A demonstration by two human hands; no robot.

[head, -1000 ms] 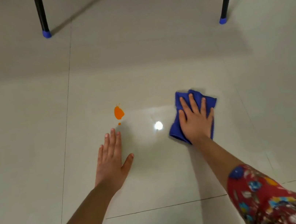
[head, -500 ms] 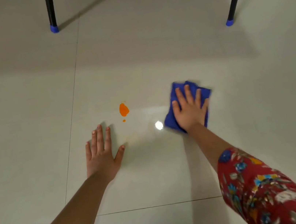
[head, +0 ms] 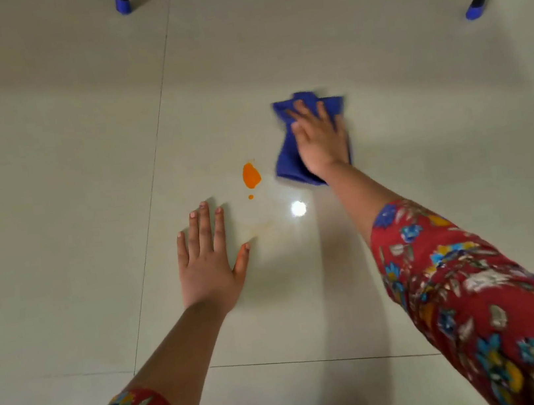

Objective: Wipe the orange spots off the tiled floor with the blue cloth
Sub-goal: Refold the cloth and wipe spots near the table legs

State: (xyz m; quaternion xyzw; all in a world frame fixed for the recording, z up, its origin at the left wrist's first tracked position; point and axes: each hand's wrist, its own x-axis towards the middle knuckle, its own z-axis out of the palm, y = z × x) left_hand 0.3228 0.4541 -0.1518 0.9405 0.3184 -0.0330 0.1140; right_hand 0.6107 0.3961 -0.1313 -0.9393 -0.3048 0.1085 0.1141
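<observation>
Blue cloth (head: 289,161) slid nearer the orange spot (head: 251,175) under flat right hand (head: 320,140); left hand (head: 205,263) spread.

The glossy pale tiled floor (head: 50,200) carries an oval orange spot (head: 250,175), a tiny orange droplet (head: 250,197) near it, a crumpled blue cloth (head: 289,161) just beside, and two blue-capped black legs (head: 123,4).

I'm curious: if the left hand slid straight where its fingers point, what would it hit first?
Probably the orange spot: the left hand might graze it thumb-side; otherwise only tiled floor ahead.
</observation>
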